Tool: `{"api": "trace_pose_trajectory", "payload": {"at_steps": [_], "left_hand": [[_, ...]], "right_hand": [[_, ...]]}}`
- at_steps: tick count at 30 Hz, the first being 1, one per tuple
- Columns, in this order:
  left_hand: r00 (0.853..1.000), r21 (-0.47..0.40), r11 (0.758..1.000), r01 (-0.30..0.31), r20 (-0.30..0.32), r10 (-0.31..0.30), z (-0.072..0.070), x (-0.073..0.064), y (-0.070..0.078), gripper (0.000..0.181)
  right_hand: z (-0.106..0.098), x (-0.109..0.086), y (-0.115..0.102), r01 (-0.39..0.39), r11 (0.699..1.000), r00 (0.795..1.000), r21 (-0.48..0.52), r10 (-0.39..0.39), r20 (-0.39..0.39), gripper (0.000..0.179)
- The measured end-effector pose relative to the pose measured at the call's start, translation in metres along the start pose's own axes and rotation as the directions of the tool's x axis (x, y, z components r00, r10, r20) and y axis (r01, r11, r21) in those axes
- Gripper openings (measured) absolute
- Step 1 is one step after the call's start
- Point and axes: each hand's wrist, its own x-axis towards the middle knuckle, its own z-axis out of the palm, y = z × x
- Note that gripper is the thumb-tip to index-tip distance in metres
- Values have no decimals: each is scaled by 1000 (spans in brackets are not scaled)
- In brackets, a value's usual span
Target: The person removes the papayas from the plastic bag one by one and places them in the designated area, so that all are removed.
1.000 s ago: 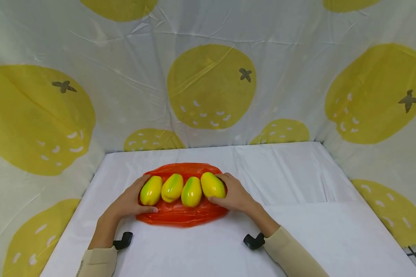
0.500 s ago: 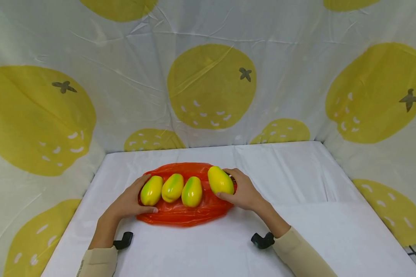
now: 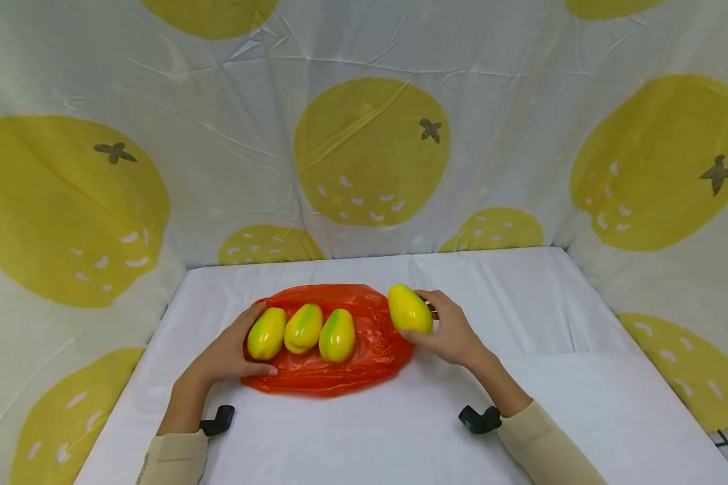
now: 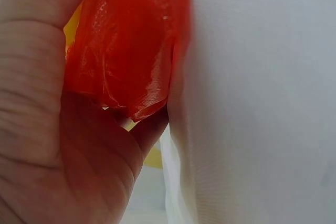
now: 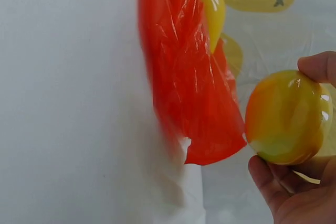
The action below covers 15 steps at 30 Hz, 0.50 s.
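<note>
My right hand (image 3: 455, 333) grips a glossy yellow-green papaya (image 3: 408, 308) between thumb and fingers, just past the right end of an open red plastic bag (image 3: 376, 364). In the right wrist view the held papaya (image 5: 283, 119) is raised beside the bag's edge (image 5: 210, 124). Three similar papayas, the left one (image 3: 267, 333), the middle one (image 3: 304, 329) and the right one (image 3: 338, 335), sit in a row on the red plastic. My left hand (image 3: 227, 347) holds the bag's left end, thumb in front and fingers behind. The left wrist view shows red plastic (image 4: 126, 40) within that hand's curve.
A white cloth (image 3: 340, 438) covers the table. White curtains printed with big yellow fruit (image 3: 370, 155) rise behind it and on both sides. A black wrist camera (image 3: 218, 421) is worn on the left wrist, another (image 3: 480, 419) on the right.
My right hand has lifted the rightmost papaya and carried it right and slightly back, away from the other three. My left hand and the remaining papayas have stayed put.
</note>
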Motion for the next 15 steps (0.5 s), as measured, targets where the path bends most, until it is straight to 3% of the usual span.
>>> {"api": "trace_pose_trajectory", "payload": {"at_steps": [15], "left_hand": [[1000,-14,1000,13,8,-13,0,0,3,139]], "right_hand": [[-16,-4,24,-15,999,999,-34,14,-43,76]]}}
